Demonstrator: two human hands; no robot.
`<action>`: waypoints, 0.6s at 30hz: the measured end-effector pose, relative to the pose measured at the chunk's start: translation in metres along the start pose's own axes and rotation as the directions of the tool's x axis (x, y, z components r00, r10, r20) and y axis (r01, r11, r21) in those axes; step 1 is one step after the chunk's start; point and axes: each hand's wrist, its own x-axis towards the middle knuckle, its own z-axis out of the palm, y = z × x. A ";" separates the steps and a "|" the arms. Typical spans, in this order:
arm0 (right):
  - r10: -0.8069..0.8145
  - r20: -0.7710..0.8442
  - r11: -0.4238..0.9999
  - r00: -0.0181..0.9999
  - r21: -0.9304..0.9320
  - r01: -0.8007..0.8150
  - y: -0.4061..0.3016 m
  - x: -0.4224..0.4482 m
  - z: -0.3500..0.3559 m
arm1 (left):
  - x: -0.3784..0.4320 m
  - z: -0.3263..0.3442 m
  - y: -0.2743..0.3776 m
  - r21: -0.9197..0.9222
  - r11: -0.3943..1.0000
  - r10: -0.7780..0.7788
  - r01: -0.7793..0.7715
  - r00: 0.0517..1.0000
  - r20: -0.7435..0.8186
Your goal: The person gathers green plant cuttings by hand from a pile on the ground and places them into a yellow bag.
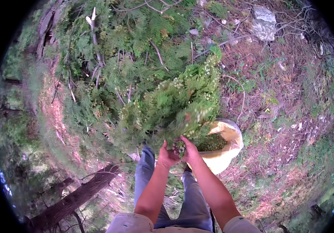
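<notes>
My left hand (pixel 168 155) and my right hand (pixel 190 150) are close together in front of my legs. Between them is a small bunch of green conifer cones (pixel 181 148), cupped against the fingers of my right hand. Just beyond lies a leafy conifer branch (pixel 184 96) bearing clusters of pale green cones, partly blurred. Beside my right hand stands an open yellow plastic bag (pixel 234 138), with many small green cones (pixel 213 143) inside. Whether my left hand grips anything is hard to make out.
Cut conifer branches (pixel 102 64) are heaped ahead and to the left, some with broken wooden ends. A dark tree trunk (pixel 76 196) slants at lower left. A pale rock (pixel 263 24) lies at upper right, near dry twigs. Leaf litter covers the ground on the right.
</notes>
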 end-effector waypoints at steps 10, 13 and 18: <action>0.012 0.005 0.998 1.000 -0.055 -0.012 -0.024 0.020 0.007 | 0.057 0.046 0.060 0.448 0.874 0.199 -0.190 0.980 0.027; 0.027 0.145 0.999 0.989 0.041 -0.033 -0.022 0.029 -0.011 | 0.073 0.046 0.066 0.534 0.831 0.157 -0.159 0.986 0.049; -0.043 -0.346 0.997 0.937 -0.068 0.021 -0.003 0.031 -0.010 | 0.074 0.036 0.019 0.685 0.726 0.294 -0.053 0.926 -0.239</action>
